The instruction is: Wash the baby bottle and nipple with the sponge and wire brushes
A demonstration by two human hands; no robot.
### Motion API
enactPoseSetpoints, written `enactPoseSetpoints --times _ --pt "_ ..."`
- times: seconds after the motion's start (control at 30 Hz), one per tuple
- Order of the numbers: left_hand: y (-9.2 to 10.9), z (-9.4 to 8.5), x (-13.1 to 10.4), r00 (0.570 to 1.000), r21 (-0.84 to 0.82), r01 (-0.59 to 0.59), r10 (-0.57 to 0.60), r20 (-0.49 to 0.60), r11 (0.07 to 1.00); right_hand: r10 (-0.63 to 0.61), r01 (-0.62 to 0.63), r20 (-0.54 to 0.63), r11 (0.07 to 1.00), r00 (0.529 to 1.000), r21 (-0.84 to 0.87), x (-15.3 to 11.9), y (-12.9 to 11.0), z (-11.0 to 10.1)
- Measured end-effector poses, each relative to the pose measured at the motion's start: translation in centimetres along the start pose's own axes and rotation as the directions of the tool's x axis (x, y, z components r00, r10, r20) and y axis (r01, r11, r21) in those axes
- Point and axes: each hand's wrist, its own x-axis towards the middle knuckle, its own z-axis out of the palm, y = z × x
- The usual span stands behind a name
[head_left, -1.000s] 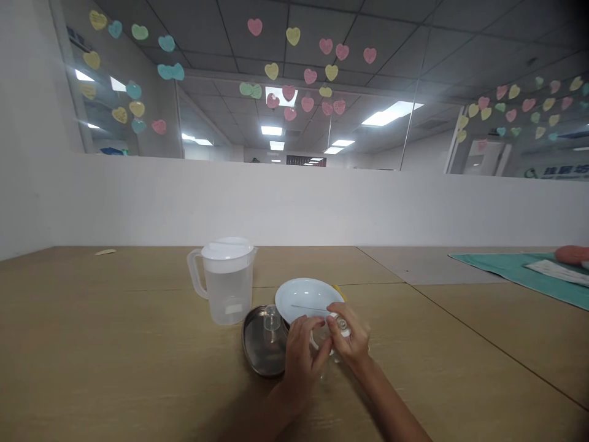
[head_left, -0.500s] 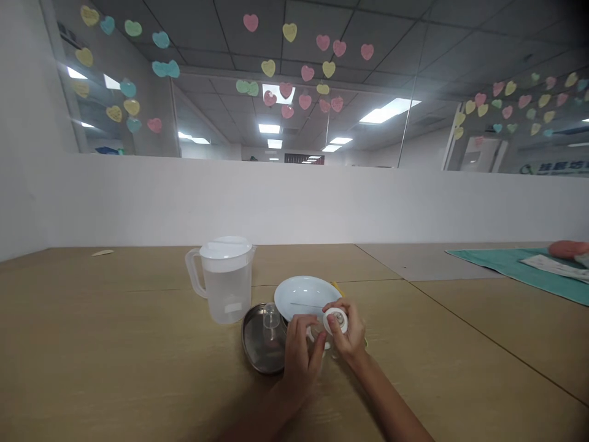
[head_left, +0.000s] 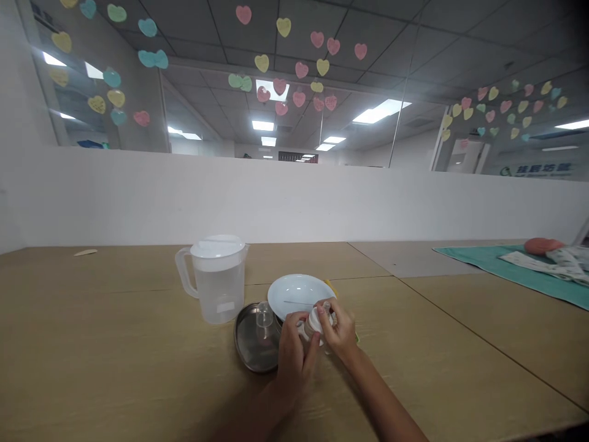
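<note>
My left hand is closed around a small bottle, mostly hidden by the fingers; it looks like a baby bottle. My right hand grips a white ring cap with a clear nipple on it. The ring cap sits at the bottle's mouth; whether it is threaded on I cannot tell. Just left of my hands, a clear dome cap stands in a metal tray. Behind my hands is a white bowl with a thin stick-like item in it.
A lidded translucent pitcher stands behind the tray, its handle to the left. Something yellow shows behind the bowl. At the far right lies a teal cloth bearing a reddish object and patterned fabric. A low white wall borders the table.
My right hand has brought the white ring cap leftward onto the bottle's mouth, tilting it from facing me to facing up. The camera view has turned slightly right.
</note>
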Motion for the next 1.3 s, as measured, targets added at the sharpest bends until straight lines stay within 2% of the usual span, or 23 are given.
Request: enactPoseSetpoints --times 0.2,0.6,0.8,0.97,1.13,1.3 --pt "-0.2 0.1 -0.3 0.99 0.037 -0.139 0.139 0.015 0.99 -0.106 0.109 0.062 0.993 0.992 -0.044 0.4 -0.2 -0.1" --pt "-0.2 0.1 0.0 0.989 0.015 -0.141 0.14 0.058 0.99 -0.156 0.155 0.15 0.988 0.976 0.021 0.2 0.3 -0.6" --pt "-0.2 0.4 0.0 0.986 0.104 -0.167 0.163 0.047 0.981 -0.154 0.154 0.091 0.988 0.984 0.005 0.2 0.7 -0.5" --pt "-0.1 0.4 0.0 0.987 0.158 -0.159 0.153 0.053 0.975 -0.196 0.191 0.1 0.98 0.976 0.055 0.4 0.2 -0.7" --pt "-0.1 0.5 -0.1 0.981 0.21 -0.195 0.192 0.035 0.958 -0.2 0.191 0.106 0.978 0.974 0.085 0.3 -0.1 -1.1" --pt "-0.3 0.7 -0.2 0.983 0.237 -0.183 0.18 0.034 0.954 -0.24 0.24 -0.001 0.97 0.971 0.032 -0.4 0.6 -0.8"
